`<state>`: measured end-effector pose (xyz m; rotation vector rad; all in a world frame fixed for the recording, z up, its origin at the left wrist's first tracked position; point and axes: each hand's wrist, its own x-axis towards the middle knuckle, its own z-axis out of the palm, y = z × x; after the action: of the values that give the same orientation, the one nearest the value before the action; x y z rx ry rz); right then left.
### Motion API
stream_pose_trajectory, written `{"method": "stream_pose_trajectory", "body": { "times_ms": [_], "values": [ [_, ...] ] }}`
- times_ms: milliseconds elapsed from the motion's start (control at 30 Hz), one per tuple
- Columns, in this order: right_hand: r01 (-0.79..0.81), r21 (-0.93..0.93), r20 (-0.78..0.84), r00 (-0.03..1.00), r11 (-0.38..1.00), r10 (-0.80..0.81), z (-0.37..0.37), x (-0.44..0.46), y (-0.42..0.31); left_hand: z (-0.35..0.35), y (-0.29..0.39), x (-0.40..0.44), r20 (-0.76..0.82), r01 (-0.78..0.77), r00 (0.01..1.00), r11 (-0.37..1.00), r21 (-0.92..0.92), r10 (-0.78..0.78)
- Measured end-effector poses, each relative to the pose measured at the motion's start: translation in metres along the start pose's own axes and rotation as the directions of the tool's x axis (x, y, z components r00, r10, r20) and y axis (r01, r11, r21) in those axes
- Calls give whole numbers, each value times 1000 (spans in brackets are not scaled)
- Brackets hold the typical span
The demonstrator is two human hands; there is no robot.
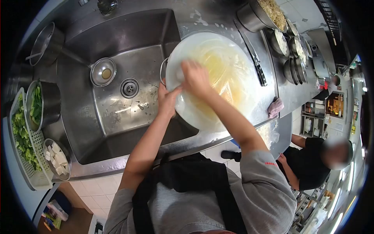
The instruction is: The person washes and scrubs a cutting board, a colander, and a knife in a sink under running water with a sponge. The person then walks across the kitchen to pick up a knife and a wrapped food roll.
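In front of me, overlapping the sink's right edge, is a large round pot (230,50) with a loop handle on its left side. Clear plastic wrap (230,84) stretches wrinkled across its top, and something pale yellow shows through. My left hand (167,100) grips the pot's near-left rim just below the handle, thumb on top and fingers partly hidden. Over the left part of the wrap is my right hand (196,80), curled into a fist and slightly blurred by motion. What its fingers pinch, if anything, is hidden.
The steel sink (117,132) holds a small metal bowl (103,72). Leafy greens (23,132) and a bowl of white cubes (56,159) stand left. A long knife (255,58) and a pink cloth (275,107) lie right. Another person (311,163) is at right.
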<state>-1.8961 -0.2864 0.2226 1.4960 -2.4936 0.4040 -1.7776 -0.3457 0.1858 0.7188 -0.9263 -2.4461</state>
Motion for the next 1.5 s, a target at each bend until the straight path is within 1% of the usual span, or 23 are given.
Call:
{"method": "stream_pose_trajectory", "body": {
  "times_ms": [100, 167, 233, 300, 367, 433, 467, 567, 600, 667, 767, 833, 900, 967, 1033, 1067, 1133, 1267, 1333, 1400, 1433, 1467, 1500],
  "values": [
    [-23, 142, -63, 998, 990, 32, -24, -50, 52, -9, -4, -11, -34, 4, 999, 998, 59, -2],
    [-530, -142, 10, 844, 836, 537, -36, -21, 112, -6, -7, -14, -32, -6, 999, 997, 80, 8],
    [-524, -174, -94, 851, 834, 516, -17, 21, 147, -3, -17, -16, -52, 30, 998, 996, 87, -26],
    [-370, -9, -132, 921, 929, 366, 12, 56, 115, 2, -27, -9, -66, 42, 997, 997, 70, -38],
    [-218, -25, -136, 968, 976, 213, 19, 44, 42, -7, -25, 9, -176, 188, 946, 903, -386, -272],
    [-22, 62, 13, 1000, 998, 21, -10, -18, -5, -11, -5, 22, -183, 27, 981, 972, -234, -72],
    [107, 39, -126, 987, 994, -101, -16, -57, -8, -13, -1, 22, -181, 24, 981, 972, -235, -68],
    [-186, 58, 39, 982, 981, 184, -44, -114, 76, -17, 5, 16, -120, -127, 983, 988, 83, 136],
    [-540, -80, 74, 835, 838, 545, -54, -98, 104, -19, 5, 10, -40, -90, 995, 986, 140, 97],
    [-564, -161, -107, 826, 810, 553, -39, -56, 148, -14, -3, 2, 23, -3, 1000, 977, 211, -2],
    [-301, -32, -167, 942, 953, 292, -8, 1, 81, -5, -18, 5, -12, -75, 997, 965, 250, 81],
    [-189, 13, 132, 974, 982, 186, -6, -20, 8, -5, -16, 6, 14, -120, 993, 972, 201, 120],
    [23, 126, -98, 995, 992, -10, -29, -104, 0, 0, 5, -5, -73, -34, 996, 982, 184, 48],
    [-162, 81, -4, 987, 983, 163, -35, -147, 76, -6, 3, -8, 12, -73, 997, 970, 230, 72],
    [-663, -106, 0, 746, 742, 666, -66, -108, 110, -10, -5, -12, 70, -43, 997, 953, 301, 23],
    [-562, -105, -208, 819, 820, 535, -46, -100, 137, 0, -7, -16, 60, -41, 998, 950, 309, 23],
    [-577, 40, -132, 806, 816, 577, -36, -56, 109, 8, -8, -17, 34, -67, 998, 953, 294, 59],
    [-25, 38, -61, 998, 999, 27, -24, -82, -1, 7, -2, -12, -2, -131, 991, 962, 242, 135],
    [11, 136, -81, 997, 991, 0, -34, -130, 15, -7, 2, -16, 49, -133, 991, 951, 278, 124],
    [-237, 121, 5, 971, 964, 238, -47, -160, 81, -13, 1, -24, 40, -116, 993, 945, 305, 109],
    [-508, 71, 18, 861, 858, 508, -57, -148, 107, -13, 0, -25, 30, -96, 995, 939, 329, 91],
    [-614, -105, -70, 789, 782, 610, -57, -130, 143, -11, 1, -27, 56, -96, 995, 953, 287, 83],
    [-559, -166, -256, 820, 812, 512, -50, -107, 166, -9, 0, -28, 50, -96, 995, 953, 289, 85]
  ]
}}
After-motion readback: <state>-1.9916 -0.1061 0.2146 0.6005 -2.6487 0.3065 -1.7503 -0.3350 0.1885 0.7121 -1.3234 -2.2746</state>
